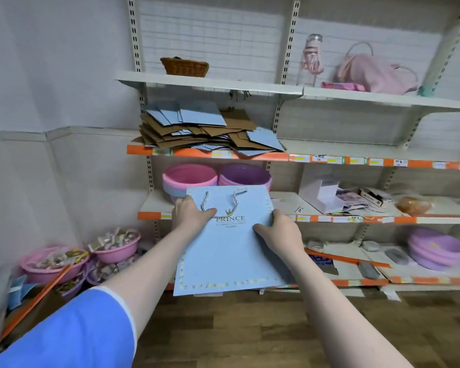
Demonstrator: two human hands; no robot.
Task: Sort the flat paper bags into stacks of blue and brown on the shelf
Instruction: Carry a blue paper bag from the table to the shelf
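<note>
A flat blue paper bag (pixel 223 251) with gold print and a striped cord handle is held in front of me, below the shelves. My left hand (pixel 190 213) grips its upper left edge, thumb on the front near the handle. My right hand (pixel 279 232) grips its right edge, thumb on the front. A mixed, untidy heap of blue and brown flat bags (pixel 205 131) lies on the left part of the orange-edged shelf (pixel 356 151) above. The part of that shelf to the right of the heap is bare.
Pink and purple basins (pixel 215 176) stand on the shelf just behind the held bag. A wicker basket (pixel 185 66), a bottle and a pink bag sit on the top shelf. Basins of small items (pixel 53 261) crowd the floor at left. Boxes and papers lie at right.
</note>
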